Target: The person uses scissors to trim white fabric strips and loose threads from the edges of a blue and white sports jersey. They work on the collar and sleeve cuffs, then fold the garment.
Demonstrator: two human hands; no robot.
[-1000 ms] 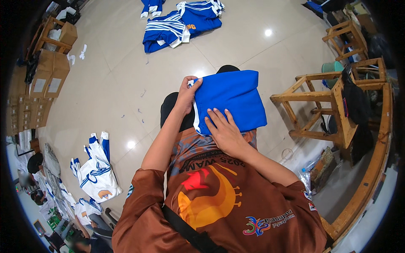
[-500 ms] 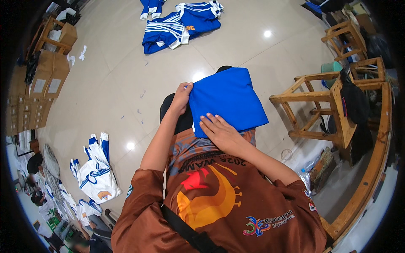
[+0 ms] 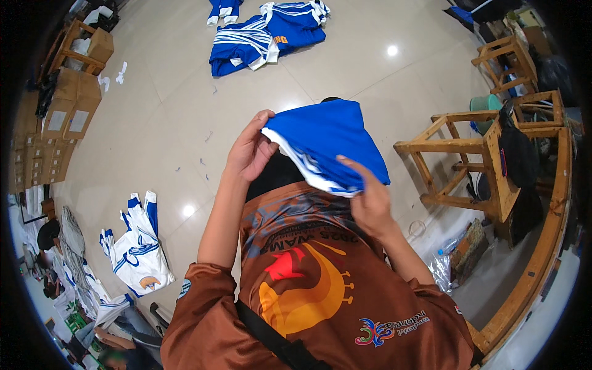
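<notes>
Fingers (image 3: pixel 262 132) on folded blue garment (image 3: pixel 330 139)

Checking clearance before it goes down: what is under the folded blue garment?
Under the folded blue garment, a dark patch and the brown shirt show. The left hand and right hand grip its edges; anything directly beneath is covered.

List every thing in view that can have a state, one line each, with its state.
Blue garment: folded, lifted, held by both hands.
Left hand: grip closed on the garment's left edge.
Right hand: under the garment's near edge, fingers on it.
Blue striped jerseys: lying spread on the floor.
White and blue jersey: crumpled on the floor.
Wooden stool: tipped on its side.
Cardboard boxes: closed, stacked.
</notes>
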